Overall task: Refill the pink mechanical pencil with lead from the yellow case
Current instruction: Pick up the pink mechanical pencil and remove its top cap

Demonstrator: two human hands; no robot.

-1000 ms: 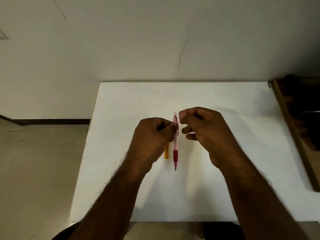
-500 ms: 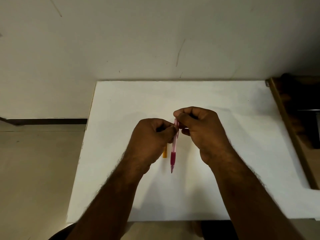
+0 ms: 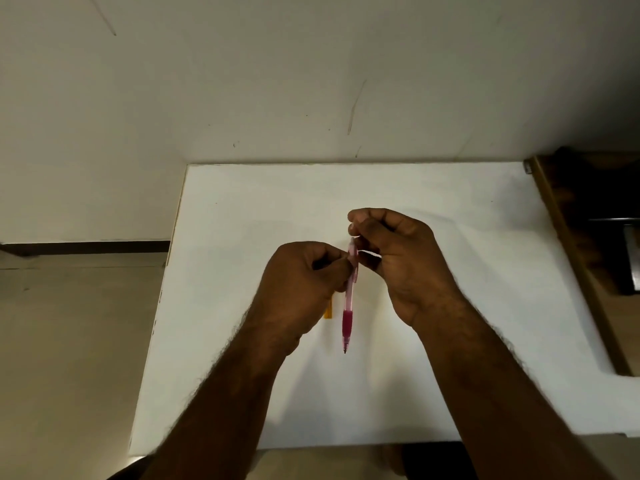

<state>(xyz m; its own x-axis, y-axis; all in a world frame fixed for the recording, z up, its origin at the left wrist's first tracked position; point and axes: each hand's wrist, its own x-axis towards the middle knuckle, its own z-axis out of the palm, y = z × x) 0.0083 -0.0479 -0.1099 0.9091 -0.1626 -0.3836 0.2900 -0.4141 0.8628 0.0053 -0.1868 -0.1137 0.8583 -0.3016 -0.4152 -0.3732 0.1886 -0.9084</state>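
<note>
Slim translucent pink plastic mechanical pencil (image 3: 349, 299) with darker magenta grip held above white rectangular desk (image 3: 242, 237), near the middle. Long axis near vertical in the head view, tilted slightly; dark tip points down toward the person, cap end points away toward the wall. Left hand (image 3: 301, 289) grasps the upper barrel, fingers (image 3: 341, 268) curled and pinching it from the left. Right hand (image 3: 398, 258) clenched at the cap end, thumb and forefinger pinched together just above the pencil top; whether they hold a lead or a cap cannot tell, too small. Lower half of the pencil hangs free, not touching the desk. Small flat yellow-orange plastic lead case (image 3: 328, 308) lies on the desk just left of the pencil, mostly hidden by the left hand, long axis roughly parallel to the pencil. Desk's far edge against off-white scuffed wall (image 3: 311, 81). Beige tiled floor (image 3: 69, 341) to the left with dark skirting strip (image 3: 86, 247). Dark wooden furniture (image 3: 588, 237) beside the desk's right edge.
</note>
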